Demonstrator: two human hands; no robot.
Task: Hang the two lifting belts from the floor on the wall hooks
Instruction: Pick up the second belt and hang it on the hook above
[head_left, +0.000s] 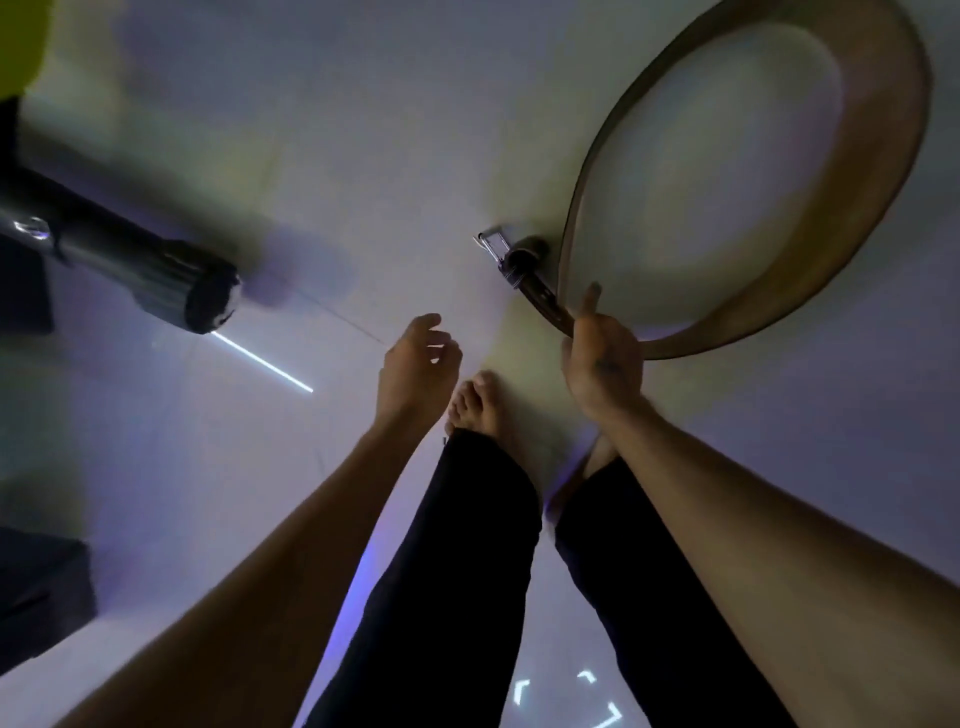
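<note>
At the right of the frame the right hand grips the narrow buckle end of a brown lifting belt, seemingly stiff, weighty leather holding its loop above the floor, while the left hand hangs open, empty.

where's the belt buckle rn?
Head view, centre-right: the metal buckle lies on the floor at the brown lifting belt end, just beyond the right hand.
</note>
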